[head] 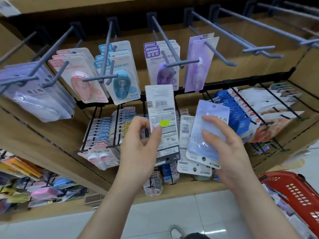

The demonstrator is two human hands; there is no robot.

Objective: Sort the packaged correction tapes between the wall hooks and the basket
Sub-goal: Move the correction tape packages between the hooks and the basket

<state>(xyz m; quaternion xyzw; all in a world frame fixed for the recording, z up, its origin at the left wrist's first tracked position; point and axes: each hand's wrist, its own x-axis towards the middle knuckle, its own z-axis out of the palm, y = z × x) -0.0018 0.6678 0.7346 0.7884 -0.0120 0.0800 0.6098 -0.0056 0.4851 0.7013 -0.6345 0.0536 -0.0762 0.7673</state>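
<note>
Sorting looks half done: the left hand [139,144] pinches a white-backed correction tape pack [162,104], the right hand [229,150] grips several pale blue packs [200,145], below part-filled grey wall hooks [165,38], red plastic basket [293,190] nearby.

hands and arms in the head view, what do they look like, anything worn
The left hand and right hand are bare: no gloves, rings, watch or bracelet in view. The forearms are uncovered down to the frame's edge, with no sleeves visible. The nails look short and unpainted.
</note>
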